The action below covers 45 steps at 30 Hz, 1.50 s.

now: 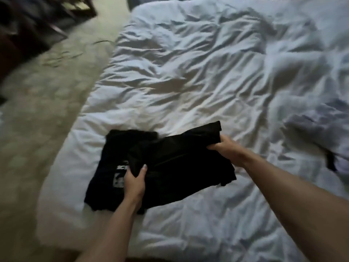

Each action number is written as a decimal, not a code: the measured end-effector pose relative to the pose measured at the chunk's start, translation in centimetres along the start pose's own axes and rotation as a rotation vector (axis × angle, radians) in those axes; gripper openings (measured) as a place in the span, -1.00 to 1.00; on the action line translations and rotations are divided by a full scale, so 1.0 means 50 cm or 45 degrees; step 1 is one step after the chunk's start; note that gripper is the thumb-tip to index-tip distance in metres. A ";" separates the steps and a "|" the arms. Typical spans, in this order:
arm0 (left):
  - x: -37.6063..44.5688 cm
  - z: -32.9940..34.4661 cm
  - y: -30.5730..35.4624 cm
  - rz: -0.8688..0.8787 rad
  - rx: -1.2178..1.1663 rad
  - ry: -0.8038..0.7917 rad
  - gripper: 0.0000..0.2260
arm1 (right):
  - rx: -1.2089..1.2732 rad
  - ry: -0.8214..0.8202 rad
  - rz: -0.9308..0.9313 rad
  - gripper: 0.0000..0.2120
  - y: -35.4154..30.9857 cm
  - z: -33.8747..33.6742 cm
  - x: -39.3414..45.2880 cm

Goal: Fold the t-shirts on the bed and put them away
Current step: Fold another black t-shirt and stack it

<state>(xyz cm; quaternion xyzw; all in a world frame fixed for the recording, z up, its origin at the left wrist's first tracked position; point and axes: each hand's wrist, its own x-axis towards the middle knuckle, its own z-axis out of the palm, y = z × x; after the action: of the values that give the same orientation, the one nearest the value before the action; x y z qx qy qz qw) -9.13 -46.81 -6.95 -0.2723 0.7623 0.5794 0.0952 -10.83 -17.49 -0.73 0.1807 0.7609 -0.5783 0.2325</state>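
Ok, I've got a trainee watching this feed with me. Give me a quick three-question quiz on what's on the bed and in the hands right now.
1. True or false: both hands grip the same black shirt.
2. What lies under its left part? A) a pillow B) a folded dark shirt with a white print C) a towel
3. Fill in: the left hand grips the shirt's near-left part, and the right hand grips its ____ edge.

Key: 1 true; 2 B; 3 right. All of it rests over the white bedding.

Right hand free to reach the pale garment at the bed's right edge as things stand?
Probably not yet: the right hand grips the black t-shirt together with the left hand. The path across the duvet to the pale garment looks unobstructed.
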 end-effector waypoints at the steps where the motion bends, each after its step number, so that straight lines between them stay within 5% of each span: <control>1: 0.000 -0.026 -0.014 -0.020 -0.021 0.110 -0.57 | -0.112 -0.073 -0.048 -0.75 -0.034 0.026 0.031; 5: -0.005 -0.113 -0.057 -0.202 -0.265 0.443 -0.45 | -0.534 -0.330 -0.226 -0.79 -0.160 0.163 0.157; 14: 0.025 -0.124 -0.128 -0.597 -0.799 0.915 -0.54 | -1.200 -0.651 -0.522 -0.76 -0.285 0.465 0.360; 18: 0.043 -0.092 -0.148 -0.853 -1.073 0.919 -0.50 | -1.372 -0.685 -0.509 -0.69 -0.271 0.543 0.429; 21: 0.048 -0.093 -0.170 -0.890 -0.945 0.854 -0.46 | -1.385 -0.462 -0.552 -0.48 -0.238 0.562 0.456; 24: 0.048 -0.141 -0.165 -0.981 -0.425 0.868 -0.30 | -1.331 -0.046 -0.472 -0.27 -0.187 0.555 0.433; 26: 0.052 -0.191 -0.150 -0.781 0.007 0.840 -0.29 | -1.306 0.105 -0.403 -0.24 -0.142 0.543 0.402; 31: 0.147 -0.263 -0.135 -0.098 0.642 0.411 -0.42 | -0.860 0.623 -0.270 -0.20 -0.062 0.510 0.332; 38: 0.380 -0.230 -0.058 -0.010 0.501 -0.102 -0.47 | -0.264 0.518 0.105 -0.39 0.027 0.549 0.272; 45: 0.498 -0.179 0.003 0.107 0.414 -0.118 -0.57 | 0.271 0.882 0.135 -0.88 -0.016 0.563 0.336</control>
<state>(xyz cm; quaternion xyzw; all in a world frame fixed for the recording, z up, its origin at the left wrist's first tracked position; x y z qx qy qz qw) -28.45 -62.76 -15.51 -0.1940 0.8515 0.4639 0.1487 -21.09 -44.72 -15.83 0.4283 0.7196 -0.5458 -0.0292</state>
